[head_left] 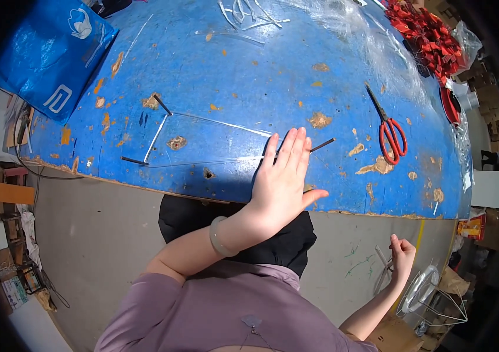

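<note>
My left hand (284,170) lies flat near the front edge of the table, fingers stretched together and thumb out. It presses over a thin clear plastic strip (217,121) that runs round several metal pegs standing in the tabletop. One peg (161,104) is at the back left, another peg (135,160) nearer me, and a third peg (324,144) just right of my fingers. The strip's right end is hidden under the hand. My right hand (403,256) is off the table at the right, fingers curled closed; what they hold is not clear. Red-handled scissors (391,138) lie right of my left hand.
A worn blue table (232,76) spans the front. A blue bag (50,53) stands at the far left. Cut strips (249,14), clear plastic film (387,56) and red ribbon bundles (428,41) lie along the back. A white reel on a wire stand (422,287) is below my right hand.
</note>
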`<state>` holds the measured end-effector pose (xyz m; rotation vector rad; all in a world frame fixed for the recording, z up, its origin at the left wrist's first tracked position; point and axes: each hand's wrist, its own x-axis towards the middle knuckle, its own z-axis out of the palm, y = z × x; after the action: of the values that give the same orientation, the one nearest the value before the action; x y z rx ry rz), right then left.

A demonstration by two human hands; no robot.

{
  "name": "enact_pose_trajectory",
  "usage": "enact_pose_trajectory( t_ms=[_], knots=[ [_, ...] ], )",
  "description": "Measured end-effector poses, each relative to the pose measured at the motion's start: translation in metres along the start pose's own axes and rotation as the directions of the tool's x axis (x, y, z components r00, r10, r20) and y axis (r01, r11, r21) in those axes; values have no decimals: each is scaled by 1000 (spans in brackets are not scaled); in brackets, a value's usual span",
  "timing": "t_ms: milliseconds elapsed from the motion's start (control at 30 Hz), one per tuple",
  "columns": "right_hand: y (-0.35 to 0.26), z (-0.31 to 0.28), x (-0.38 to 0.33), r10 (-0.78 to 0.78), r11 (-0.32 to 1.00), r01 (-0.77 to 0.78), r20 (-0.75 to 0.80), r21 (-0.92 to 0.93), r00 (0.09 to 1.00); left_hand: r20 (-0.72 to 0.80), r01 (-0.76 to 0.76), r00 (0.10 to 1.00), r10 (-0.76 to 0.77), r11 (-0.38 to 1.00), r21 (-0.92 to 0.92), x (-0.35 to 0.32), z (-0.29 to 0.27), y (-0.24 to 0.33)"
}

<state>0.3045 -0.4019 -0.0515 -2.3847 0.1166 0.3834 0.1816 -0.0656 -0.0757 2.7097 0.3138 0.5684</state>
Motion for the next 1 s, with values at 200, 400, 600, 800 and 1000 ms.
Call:
enact_pose_trajectory(
  t_ms=[200,400,600,800,1000],
  knots=[
    [10,-6,-8,19,1000,-19,6,-2,1000,-33,-15,999,13,997,-80,-1,-1,-5],
    [50,-25,-24,18,1000,-18,-34,2,999,-64,112,991,-115,993,-47,-10,-23,-5],
    [57,-27,-23,16,999,-16,9,48,1000,-21,207,978,-208,978,-27,-15,-21,-9],
    [78,-31,-7,-51,998,52,32,-26,998,-29,235,972,-235,972,15,-19,-55,-24],
    [37,-22,-29,-20,986,26,40,-168,999,-240,421,891,-386,900,114,-40,-68,-72]
  ],
)
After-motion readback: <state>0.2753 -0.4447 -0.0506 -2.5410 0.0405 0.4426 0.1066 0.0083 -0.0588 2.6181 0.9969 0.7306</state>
